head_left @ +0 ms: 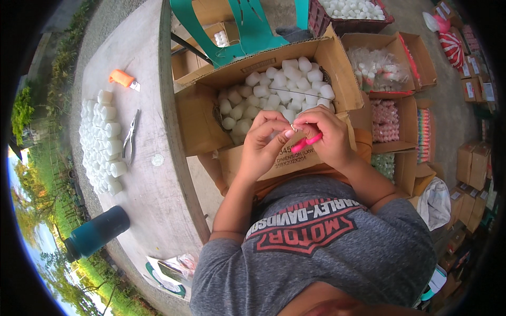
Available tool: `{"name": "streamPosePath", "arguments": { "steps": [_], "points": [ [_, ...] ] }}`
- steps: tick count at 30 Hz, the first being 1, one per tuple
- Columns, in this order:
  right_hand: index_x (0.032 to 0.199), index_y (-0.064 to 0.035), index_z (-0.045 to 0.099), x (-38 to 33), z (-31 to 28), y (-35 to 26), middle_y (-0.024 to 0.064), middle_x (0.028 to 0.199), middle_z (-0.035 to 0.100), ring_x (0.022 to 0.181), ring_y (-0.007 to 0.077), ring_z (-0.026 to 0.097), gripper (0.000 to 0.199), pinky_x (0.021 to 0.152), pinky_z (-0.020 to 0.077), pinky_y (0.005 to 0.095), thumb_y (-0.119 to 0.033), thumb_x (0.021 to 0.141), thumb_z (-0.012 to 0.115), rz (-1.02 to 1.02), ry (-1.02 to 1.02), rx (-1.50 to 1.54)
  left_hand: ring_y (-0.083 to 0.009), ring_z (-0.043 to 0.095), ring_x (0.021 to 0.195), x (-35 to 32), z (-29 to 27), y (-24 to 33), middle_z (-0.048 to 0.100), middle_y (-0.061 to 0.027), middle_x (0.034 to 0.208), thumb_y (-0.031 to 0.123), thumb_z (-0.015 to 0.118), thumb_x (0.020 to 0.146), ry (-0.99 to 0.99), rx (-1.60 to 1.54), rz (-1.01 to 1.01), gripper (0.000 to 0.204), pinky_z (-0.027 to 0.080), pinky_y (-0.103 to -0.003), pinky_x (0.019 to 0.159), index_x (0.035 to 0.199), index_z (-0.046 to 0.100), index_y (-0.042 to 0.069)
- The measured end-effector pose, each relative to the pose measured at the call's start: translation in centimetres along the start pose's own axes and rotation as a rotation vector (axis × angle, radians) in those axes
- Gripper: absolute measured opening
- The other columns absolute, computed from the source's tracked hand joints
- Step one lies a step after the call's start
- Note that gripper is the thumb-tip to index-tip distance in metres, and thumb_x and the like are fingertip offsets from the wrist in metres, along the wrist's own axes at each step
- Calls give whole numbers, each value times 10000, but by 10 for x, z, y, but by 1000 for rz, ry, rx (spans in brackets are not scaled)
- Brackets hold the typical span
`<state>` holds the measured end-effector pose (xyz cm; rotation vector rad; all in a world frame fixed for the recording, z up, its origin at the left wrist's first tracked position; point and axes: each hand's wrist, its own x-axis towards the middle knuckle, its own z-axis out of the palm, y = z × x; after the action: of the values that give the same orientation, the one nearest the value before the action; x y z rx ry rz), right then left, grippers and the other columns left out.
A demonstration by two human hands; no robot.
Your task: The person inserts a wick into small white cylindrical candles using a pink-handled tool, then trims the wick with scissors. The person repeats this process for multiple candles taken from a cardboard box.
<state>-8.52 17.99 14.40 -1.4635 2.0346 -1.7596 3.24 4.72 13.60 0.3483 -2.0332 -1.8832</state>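
Both hands meet over the near flap of the open cardboard box (211, 113). The right hand (329, 137) is closed around a pink-handled tool (307, 142), its tip pointing at the left hand (263, 145), whose fingertips pinch something small and pale, too tiny to make out. One pink tool, slim, bright. Just beyond the hands, the box brims with white cylinders (279, 87), too many to count. Far off the left hand, on the counter (153, 184): one pair of pliers (130, 138), rows of white cylinders (103, 142), one dark bottle (97, 231).

Left of the hands, a concrete ledge (153, 189) is occupied by white cylinders (103, 139), pliers (129, 138), an orange cutter (122, 78) and a teal bottle (96, 232).
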Motion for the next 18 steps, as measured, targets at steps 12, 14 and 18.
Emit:
{"name": "streamPosePath", "arguments": {
  "steps": [12, 14, 18],
  "points": [
    [893, -22, 646, -6, -4, -13, 67, 802, 612, 577, 128, 530, 144, 507, 428, 253, 17, 763, 694, 205, -20, 37, -141, 517, 892, -1, 7, 4, 544, -56, 958, 61, 674, 831, 96, 50, 20, 50, 418, -252, 771, 865, 664, 25],
    [874, -20, 638, -6, -7, -12, 57, 772, 604, 537, 99, 489, 121, 479, 396, 237, 11, 769, 689, 275, -41, 34, -148, 520, 896, -1, 8, 8, 551, -58, 953, 53, 687, 816, 89, 114, 9, 50, 415, -252, 784, 854, 667, 26],
    [841, -14, 605, -8, -5, -8, 50, 757, 577, 530, 88, 477, 107, 475, 392, 237, 7, 761, 673, 315, -50, 77, -159, 520, 908, 0, 11, 7, 554, -70, 970, 19, 685, 795, 70, 203, 63, 77, 411, -259, 792, 865, 654, 21]
  ]
}}
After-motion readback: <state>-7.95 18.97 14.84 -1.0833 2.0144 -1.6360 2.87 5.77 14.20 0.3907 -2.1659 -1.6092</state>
